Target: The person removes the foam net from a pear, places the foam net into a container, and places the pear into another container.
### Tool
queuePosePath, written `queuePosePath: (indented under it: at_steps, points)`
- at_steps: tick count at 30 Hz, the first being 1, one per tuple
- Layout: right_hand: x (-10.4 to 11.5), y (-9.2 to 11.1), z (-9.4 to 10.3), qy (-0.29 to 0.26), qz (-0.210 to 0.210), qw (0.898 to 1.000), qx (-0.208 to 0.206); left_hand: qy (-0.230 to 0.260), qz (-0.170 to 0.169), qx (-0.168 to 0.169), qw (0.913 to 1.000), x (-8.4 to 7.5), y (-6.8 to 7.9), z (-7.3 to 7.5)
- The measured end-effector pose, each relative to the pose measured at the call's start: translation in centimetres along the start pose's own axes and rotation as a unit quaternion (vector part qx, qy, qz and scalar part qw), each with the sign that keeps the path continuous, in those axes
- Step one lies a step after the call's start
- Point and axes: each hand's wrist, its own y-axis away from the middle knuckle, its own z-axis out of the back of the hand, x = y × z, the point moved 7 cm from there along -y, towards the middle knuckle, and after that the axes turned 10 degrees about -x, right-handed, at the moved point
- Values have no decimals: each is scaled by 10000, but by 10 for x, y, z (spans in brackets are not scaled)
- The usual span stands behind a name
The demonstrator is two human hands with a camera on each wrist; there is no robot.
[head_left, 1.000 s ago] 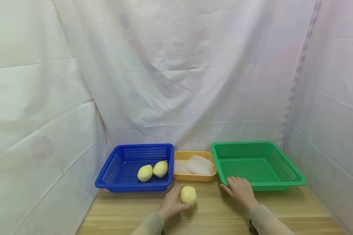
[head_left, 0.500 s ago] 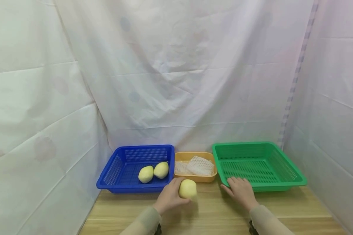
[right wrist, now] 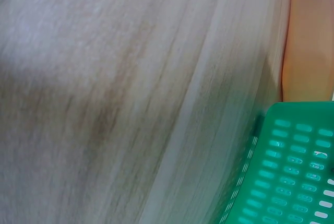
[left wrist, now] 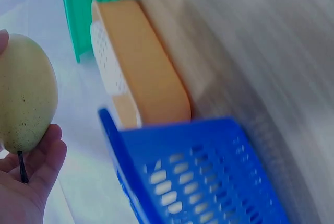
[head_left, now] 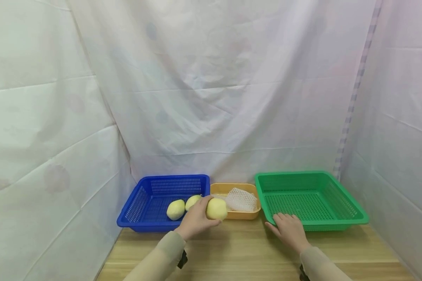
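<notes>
A pale yellow pear (head_left: 216,209) is gripped in my left hand (head_left: 196,221), held up above the table near the right front corner of the blue basket (head_left: 154,226). In the left wrist view the same pear (left wrist: 26,93) shows its dark stem, with fingers around its side. Two more pears lie in the blue basket; the left one (head_left: 176,210) shows whole, the other (head_left: 192,201) is partly behind my hand. My right hand (head_left: 290,232) holds the near left corner rim of the green basket (head_left: 330,223), fingers over the edge, thumb outside. The right wrist view does not show that hand.
Between the two baskets stands an orange tray (head_left: 244,215) with white foam fruit nets (head_left: 241,200) in it. All stand on a wood-grain table (head_left: 246,253). White cloth (head_left: 211,117) hangs behind and at both sides.
My left hand has raised the pear off the table and carried it slightly left, to just in front of the orange tray and blue basket. The right hand stays at the green basket's rim.
</notes>
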Motion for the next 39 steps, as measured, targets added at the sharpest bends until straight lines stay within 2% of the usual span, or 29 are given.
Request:
queuePosePath:
  at_steps: [6, 10, 15, 20, 25, 30, 39]
  points:
    - [0, 0, -1, 22, -11, 10000, -46, -36, 285, -180, 9994, 22, -9, 20]
    - [0, 0, -1, 59, 11, 10000, -69, -133, 591, -224, 9979, 41, -12, 30]
    - [-1, 1, -2, 68, -34, 10000, 22, -472, 1005, -146, 9937, 63, -13, 38]
    - [-1, 1, -3, 68, -128, 9997, 217, -683, 1140, 47, 9911, 74, -15, 43]
    - [1, -1, -1, 69, -165, 9994, 307, -1038, 1234, 312, 9864, 82, -17, 44]
    - [1, -1, -1, 78, -188, 9994, 284, -1443, 1240, 667, 9795, 90, -17, 39]
    - [-1, 1, -4, 86, -252, 9990, 346, -1776, 1355, 1088, 9686, 103, -16, 30]
